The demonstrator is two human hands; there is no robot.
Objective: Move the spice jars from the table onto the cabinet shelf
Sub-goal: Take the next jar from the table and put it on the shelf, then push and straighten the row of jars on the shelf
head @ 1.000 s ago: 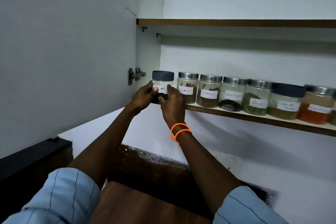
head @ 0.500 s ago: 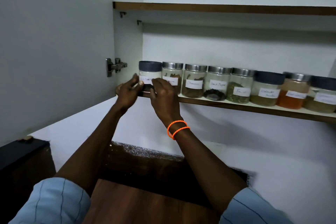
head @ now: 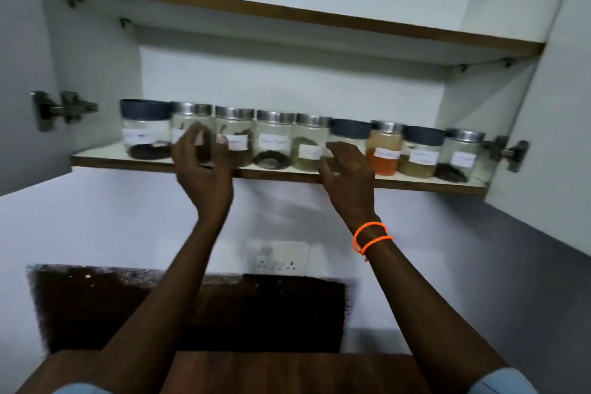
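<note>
Head view, kitchen cabinet: 9 spice jars (head: pixel 275 144) stand in 1 row on the lower cabinet shelf (head: pixel 96 157), side by side and upright, each with a white paper label whose writing is too blurred to read. From the left, the first jar (head: pixel 145 128) has a dark lid and dark contents at its base; 4 steel-lidded jars follow, then another dark-lidded jar, then a jar of orange powder (head: pixel 383 150), a third dark-lidded jar, and a last steel-lidded one at the far right. My left hand (head: pixel 204 169) is raised in front of the 2nd and 3rd jars, fingers spread and loosely bent, gripping nothing; whether the fingertips touch the glass I cannot tell through the motion blur. My right hand (head: pixel 348 173) is up in front of the 6th jar, fingers loosely curved, likewise holding nothing. 2 orange bands (head: pixel 371 237) circle my right wrist. Above the jars runs an upper shelf (head: pixel 287 13) with a wood-coloured edge. Metal hinges sit at both sides of the cabinet, left hinge (head: pixel 60 109) and right hinge (head: pixel 505 150), with both doors swung open. Below, a white wall carries a switch and socket plate (head: pixel 278 256), over a dark speckled backsplash (head: pixel 192 307) and a brown wooden table (head: pixel 287 371).
</note>
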